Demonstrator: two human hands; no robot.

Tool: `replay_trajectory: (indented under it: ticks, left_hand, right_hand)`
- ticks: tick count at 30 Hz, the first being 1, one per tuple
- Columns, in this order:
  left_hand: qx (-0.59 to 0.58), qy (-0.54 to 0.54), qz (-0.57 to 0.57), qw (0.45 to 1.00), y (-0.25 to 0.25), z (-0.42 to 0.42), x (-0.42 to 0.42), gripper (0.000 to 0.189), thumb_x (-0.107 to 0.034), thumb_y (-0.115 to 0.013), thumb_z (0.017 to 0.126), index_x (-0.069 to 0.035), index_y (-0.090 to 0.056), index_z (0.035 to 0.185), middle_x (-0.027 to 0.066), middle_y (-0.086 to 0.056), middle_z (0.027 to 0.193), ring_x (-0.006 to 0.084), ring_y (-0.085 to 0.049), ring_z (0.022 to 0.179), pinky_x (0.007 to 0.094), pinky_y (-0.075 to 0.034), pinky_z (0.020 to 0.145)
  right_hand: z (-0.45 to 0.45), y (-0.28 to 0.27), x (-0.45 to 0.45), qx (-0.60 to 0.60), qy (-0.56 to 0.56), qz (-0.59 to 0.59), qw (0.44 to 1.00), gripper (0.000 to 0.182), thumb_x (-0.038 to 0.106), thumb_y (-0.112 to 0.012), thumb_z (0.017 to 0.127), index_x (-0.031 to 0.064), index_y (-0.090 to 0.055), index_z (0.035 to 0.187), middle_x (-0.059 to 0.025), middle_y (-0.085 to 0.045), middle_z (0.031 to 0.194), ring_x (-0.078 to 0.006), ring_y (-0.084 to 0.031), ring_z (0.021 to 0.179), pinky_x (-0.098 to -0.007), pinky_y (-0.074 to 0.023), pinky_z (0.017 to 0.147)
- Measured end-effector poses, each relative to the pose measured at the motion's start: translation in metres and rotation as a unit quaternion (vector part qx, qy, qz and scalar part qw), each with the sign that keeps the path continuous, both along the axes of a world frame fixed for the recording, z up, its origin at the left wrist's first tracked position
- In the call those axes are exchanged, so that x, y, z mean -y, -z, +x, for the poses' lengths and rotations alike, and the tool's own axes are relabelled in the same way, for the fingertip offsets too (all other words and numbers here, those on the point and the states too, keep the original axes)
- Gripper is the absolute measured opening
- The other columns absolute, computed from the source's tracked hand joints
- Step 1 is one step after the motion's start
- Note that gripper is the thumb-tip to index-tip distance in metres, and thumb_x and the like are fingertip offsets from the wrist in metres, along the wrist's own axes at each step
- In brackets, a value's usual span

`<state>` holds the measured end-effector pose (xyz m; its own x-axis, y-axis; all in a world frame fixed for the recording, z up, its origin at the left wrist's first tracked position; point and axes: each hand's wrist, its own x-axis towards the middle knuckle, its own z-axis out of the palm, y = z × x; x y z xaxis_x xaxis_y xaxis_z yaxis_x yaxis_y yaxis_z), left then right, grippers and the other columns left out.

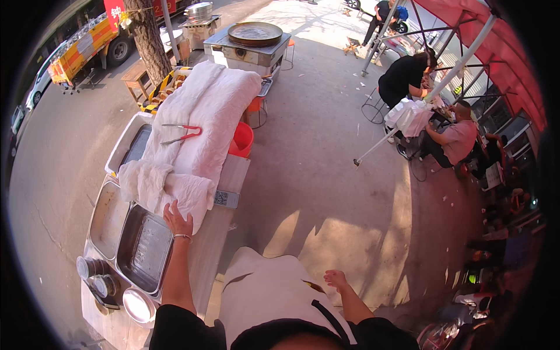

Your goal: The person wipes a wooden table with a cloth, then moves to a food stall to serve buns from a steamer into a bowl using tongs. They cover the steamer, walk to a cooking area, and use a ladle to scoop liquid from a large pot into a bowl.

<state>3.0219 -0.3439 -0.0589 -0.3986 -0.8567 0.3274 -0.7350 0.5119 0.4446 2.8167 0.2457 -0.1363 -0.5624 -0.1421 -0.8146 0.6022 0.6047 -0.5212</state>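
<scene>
My left hand (178,222) reaches out over the stall table, fingers spread, at the near edge of a white quilted cloth (192,186). It looks to be touching the folded cloth without gripping it. Just left of that wrist sits an empty deep metal tray (144,251). My right hand (335,279) hangs beside my apron (267,284), its fingers loosely curled and nothing visible in them. Red-handled tongs (188,133) lie spread on top of the larger white cover (218,100). A card bearing a printed code (226,199) pokes out from under the cloth.
A second metal tray (107,221), lidded jars (92,267) and a stack of plates (139,305) share the table. Beyond it are a red bucket (241,140) and a griddle stove (249,46). People sit at right near a slanting canopy pole (376,146).
</scene>
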Motion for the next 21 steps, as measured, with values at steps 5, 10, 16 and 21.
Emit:
replay_trajectory:
  ticks: [5,10,16,21]
  left_hand:
    - [-0.044,0.15,-0.043,0.987,-0.049,-0.091,-0.033,0.055,-0.002,-0.063,0.067,-0.006,-0.047,0.12,0.019,-0.039,0.127,0.0392,-0.036,0.119,0.0484,-0.028,0.101]
    - [0.003,0.438,0.033,0.898,-0.021,-0.164,-0.098,0.053,-0.004,-0.062,0.064,-0.011,-0.05,0.115,0.0181,-0.04,0.127,0.0367,-0.037,0.12,0.0484,-0.029,0.1]
    - [0.12,0.513,0.074,0.846,0.054,-0.192,-0.14,0.047,-0.012,-0.064,0.065,-0.011,-0.053,0.112,0.0175,-0.039,0.128,0.0359,-0.038,0.119,0.0475,-0.03,0.099]
    - [0.378,0.449,0.135,0.798,0.068,-0.197,-0.145,0.049,-0.015,-0.063,0.07,-0.011,-0.052,0.118,0.0167,-0.036,0.129,0.0334,-0.037,0.121,0.0459,-0.03,0.1]
  right_hand:
    - [-0.011,-0.035,0.012,-0.056,0.065,0.03,0.996,0.028,0.018,-0.061,0.083,0.0065,-0.061,0.108,-0.0037,-0.066,0.09,-0.0129,-0.062,0.077,-0.0284,-0.0499,0.066]
    - [0.023,-0.05,0.015,-0.071,0.153,0.014,0.985,0.031,0.018,-0.062,0.083,0.0051,-0.061,0.111,-0.0038,-0.066,0.091,-0.0131,-0.062,0.078,-0.0282,-0.0501,0.065]
    - [0.099,-0.027,-0.03,-0.043,0.242,-0.001,0.969,0.033,0.015,-0.061,0.083,0.0033,-0.06,0.113,-0.0059,-0.067,0.09,-0.0145,-0.062,0.078,-0.0285,-0.0503,0.065]
    - [0.176,-0.015,-0.066,-0.014,0.416,0.033,0.909,0.026,0.012,-0.06,0.082,0.0028,-0.062,0.106,-0.008,-0.067,0.086,-0.0164,-0.063,0.075,-0.0301,-0.0505,0.064]
